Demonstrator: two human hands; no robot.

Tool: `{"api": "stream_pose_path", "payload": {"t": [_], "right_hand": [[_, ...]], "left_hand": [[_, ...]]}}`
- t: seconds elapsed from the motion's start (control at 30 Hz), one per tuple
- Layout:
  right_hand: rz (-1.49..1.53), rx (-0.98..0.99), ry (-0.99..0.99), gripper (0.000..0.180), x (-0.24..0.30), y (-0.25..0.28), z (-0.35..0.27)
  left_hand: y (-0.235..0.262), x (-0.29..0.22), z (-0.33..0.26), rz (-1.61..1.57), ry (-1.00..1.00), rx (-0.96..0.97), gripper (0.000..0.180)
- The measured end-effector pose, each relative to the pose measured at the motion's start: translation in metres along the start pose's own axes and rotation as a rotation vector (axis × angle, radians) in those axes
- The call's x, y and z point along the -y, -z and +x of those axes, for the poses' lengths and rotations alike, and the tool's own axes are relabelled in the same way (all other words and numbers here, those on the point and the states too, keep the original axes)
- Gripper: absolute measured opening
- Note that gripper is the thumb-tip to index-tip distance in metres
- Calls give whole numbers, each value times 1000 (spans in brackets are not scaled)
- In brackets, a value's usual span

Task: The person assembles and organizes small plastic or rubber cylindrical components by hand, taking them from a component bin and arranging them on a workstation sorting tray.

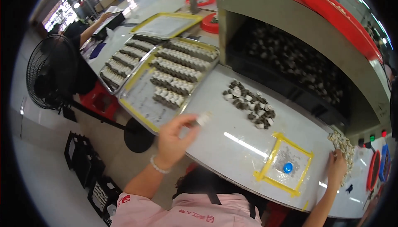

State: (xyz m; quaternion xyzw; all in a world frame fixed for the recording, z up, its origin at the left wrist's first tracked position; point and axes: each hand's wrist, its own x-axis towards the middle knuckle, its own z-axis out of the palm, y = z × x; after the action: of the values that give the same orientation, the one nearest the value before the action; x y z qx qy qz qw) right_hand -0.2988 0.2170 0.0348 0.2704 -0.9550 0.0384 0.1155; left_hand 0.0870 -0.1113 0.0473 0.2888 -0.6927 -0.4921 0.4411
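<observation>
My left hand [174, 138] is raised over the table's front edge beside the tray, its thumb and fingers pinching a small white-and-dark part [202, 120] that is blurred by motion. At the right, my right hand [338, 165] reaches to a spread of small beige pieces [343, 142], fingers drawn together; whatever is between the fingertips cannot be made out. A metal tray with yellow edging [139, 121] holds several rows of white-topped dark parts [176, 67]. Between my hands lies a loose heap of dark and white parts [253, 104]. A blue cap [287, 167] sits inside a yellow-taped square [306, 177].
A grey machine housing [257, 3] with a dark opening full of parts stands behind the heap. A second filled tray [110, 87] and a yellow-rimmed tray [166, 24] adjoin. Red basins [374, 171] sit around. A fan [52, 71] and another person's arm [93, 28] are left.
</observation>
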Motion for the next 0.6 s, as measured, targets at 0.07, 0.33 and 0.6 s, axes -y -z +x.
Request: {"api": "stream_pose_path", "payload": {"t": [0.07,0.33,0.6], "right_hand": [[81,18,57,10,-3,-5,0],[558,73,-10,17,36,7,-20],[826,265,59,28,53,18,-50]], "left_hand": [[54,11,20,222,-130,-230,27],[155,65,65,664,78,-279,25],[143,61,71,814,1,-120,22]]}}
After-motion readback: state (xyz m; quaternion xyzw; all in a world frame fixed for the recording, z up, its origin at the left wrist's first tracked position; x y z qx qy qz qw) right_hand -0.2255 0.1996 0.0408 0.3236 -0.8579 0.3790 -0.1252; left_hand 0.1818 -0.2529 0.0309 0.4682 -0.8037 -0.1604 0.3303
